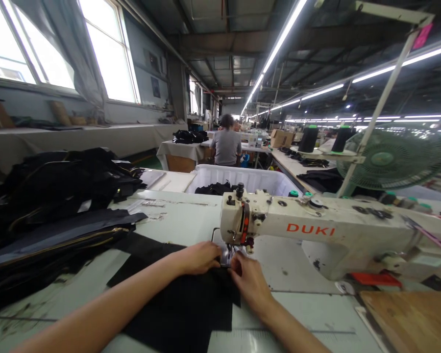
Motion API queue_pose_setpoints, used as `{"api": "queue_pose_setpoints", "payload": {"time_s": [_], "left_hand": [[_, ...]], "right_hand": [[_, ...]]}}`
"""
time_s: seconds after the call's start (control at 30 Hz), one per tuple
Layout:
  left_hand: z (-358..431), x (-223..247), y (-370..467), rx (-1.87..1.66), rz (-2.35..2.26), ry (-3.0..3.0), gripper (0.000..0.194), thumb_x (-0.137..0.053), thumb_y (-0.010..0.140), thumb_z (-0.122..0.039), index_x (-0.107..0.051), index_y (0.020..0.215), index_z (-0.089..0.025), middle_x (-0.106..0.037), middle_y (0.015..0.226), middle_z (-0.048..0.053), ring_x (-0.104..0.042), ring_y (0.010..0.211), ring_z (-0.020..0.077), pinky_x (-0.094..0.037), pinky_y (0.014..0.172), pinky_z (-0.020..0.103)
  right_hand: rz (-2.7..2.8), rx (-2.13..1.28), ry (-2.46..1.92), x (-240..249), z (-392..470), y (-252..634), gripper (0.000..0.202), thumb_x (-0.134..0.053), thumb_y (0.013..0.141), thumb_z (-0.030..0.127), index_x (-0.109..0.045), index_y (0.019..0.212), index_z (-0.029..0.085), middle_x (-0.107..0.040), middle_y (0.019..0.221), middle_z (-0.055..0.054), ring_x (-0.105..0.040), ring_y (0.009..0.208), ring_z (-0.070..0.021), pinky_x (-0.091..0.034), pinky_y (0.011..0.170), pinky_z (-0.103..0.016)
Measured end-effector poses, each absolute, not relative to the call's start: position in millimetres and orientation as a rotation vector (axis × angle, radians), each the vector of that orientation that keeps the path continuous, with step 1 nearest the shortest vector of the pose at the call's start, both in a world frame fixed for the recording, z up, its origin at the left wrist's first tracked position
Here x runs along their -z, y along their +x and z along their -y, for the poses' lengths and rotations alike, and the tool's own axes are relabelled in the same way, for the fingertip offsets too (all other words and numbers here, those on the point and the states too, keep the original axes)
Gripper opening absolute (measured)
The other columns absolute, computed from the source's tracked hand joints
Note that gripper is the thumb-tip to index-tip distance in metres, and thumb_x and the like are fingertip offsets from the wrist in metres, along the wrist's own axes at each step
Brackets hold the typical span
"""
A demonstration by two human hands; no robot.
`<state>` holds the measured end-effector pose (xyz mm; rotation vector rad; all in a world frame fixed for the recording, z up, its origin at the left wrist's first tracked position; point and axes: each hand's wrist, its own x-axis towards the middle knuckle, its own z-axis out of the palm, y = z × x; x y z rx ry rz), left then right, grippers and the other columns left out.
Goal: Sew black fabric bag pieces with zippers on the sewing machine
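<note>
A black fabric piece (191,304) lies across the pale machine table, its far edge at the needle area of a white sewing machine (279,228). My left hand (202,257) rests on the fabric just left of the presser foot, fingers bent and pressed together at its edge. Close to the right of the foot, my right hand (248,274) pinches the fabric's edge between thumb and fingers. The fingertips and the foot partly hide the spot where the fabric meets the needle.
Black zippered pieces (59,196) are piled at the left. Behind the machine stands a white plastic bin (246,176) with dark cloth inside. A thread stand (378,93), a green fan (393,157) and a wooden board (411,314) are at right. A person (226,144) sits farther ahead.
</note>
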<state>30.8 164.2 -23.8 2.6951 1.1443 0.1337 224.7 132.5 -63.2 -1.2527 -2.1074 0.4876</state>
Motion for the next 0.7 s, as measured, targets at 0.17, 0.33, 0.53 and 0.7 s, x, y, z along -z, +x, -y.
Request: {"api": "queue_pose_setpoints", "payload": {"time_s": [0.17,0.33,0.53,0.7], "left_hand": [[-166.2,45.9,43.8,-0.218,-1.395,2.802,0.013,-0.071,0.083,-0.023,-0.066,0.090,-0.014,-0.068,0.096,0.012,-0.060,0.105,0.0321,-0.042,0.095,0.048],[-141.8,54.1,49.0,-0.410,-1.658,2.830,0.040,-0.060,0.088,-0.010,-0.052,0.127,-0.016,-0.051,0.133,0.018,-0.043,0.129,0.0342,-0.032,0.106,0.057],[-123.1,86.5,53.2,-0.502,-1.391,2.972,0.020,-0.051,0.090,-0.004,-0.061,0.103,-0.016,-0.065,0.103,0.008,-0.062,0.097,0.0232,-0.053,0.089,0.036],[-111.6,105.8,54.0,-0.814,-1.412,2.952,0.025,-0.047,0.094,-0.016,-0.059,0.116,-0.015,-0.066,0.114,0.010,-0.060,0.110,0.0270,-0.054,0.094,0.039]], "right_hand": [[2.266,-0.258,-1.228,88.4,-149.2,227.2,0.023,-0.056,0.078,0.001,-0.060,0.090,0.021,-0.066,0.086,-0.003,-0.064,0.073,-0.0191,-0.047,0.063,-0.025],[2.390,-0.077,-1.085,102.0,-151.8,237.9,0.019,-0.062,0.082,0.004,-0.065,0.090,0.022,-0.066,0.095,-0.006,-0.066,0.084,-0.0232,-0.052,0.073,-0.032],[2.518,0.128,-0.896,103.4,-147.5,251.3,0.027,-0.062,0.085,0.004,-0.063,0.109,0.019,-0.069,0.098,-0.006,-0.066,0.089,-0.0249,-0.053,0.081,-0.038],[2.509,0.340,-0.823,105.4,-148.2,254.9,0.025,-0.055,0.092,0.012,-0.060,0.117,0.015,-0.071,0.098,-0.009,-0.068,0.083,-0.0247,-0.054,0.075,-0.037]]}}
